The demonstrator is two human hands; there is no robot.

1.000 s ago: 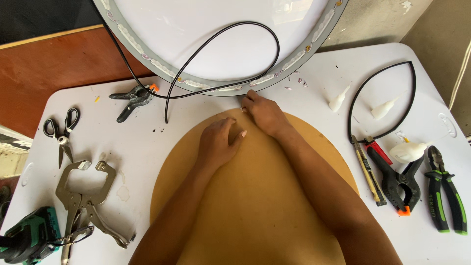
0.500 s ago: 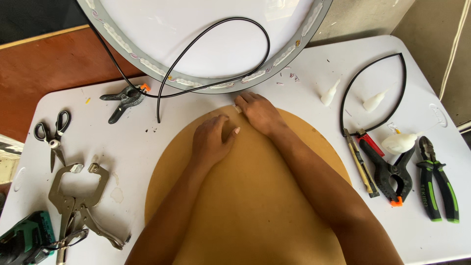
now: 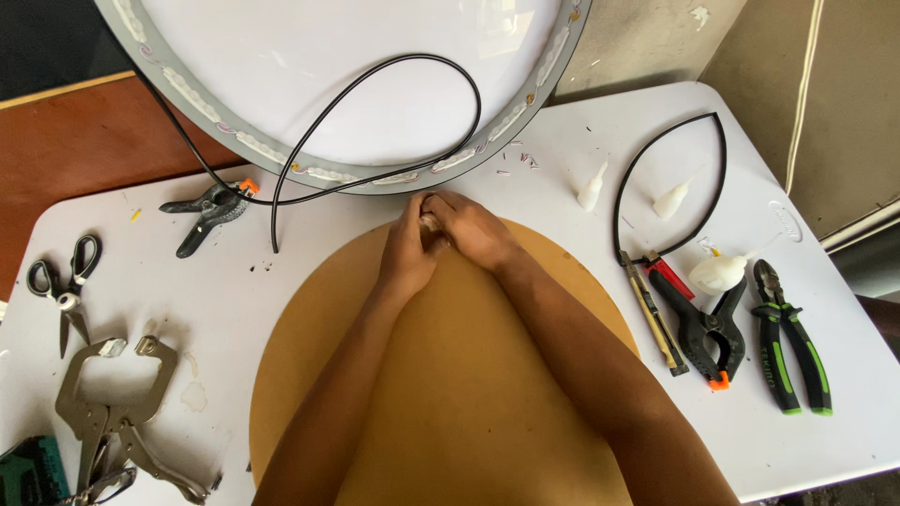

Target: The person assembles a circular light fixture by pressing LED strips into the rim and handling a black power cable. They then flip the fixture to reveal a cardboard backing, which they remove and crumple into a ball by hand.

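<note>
At twelve o'clock on the tan round board (image 3: pixel 441 375), left hand (image 3: pixel 408 253) and right hand (image 3: pixel 473 230) have come together, grips pinching one small pale piece (image 3: pixel 429 222); earlier they lay apart. Black cable (image 3: pixel 375 103) lies beyond, on the white disc (image 3: pixel 356 66).

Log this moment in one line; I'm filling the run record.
left hand | right hand | meeting at far edge of round brown board | something small between fingertips

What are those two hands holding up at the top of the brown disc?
Both the left hand and the right hand close around one small pale object at the brown disc's far edge; which part is gripped cannot be told.
</note>
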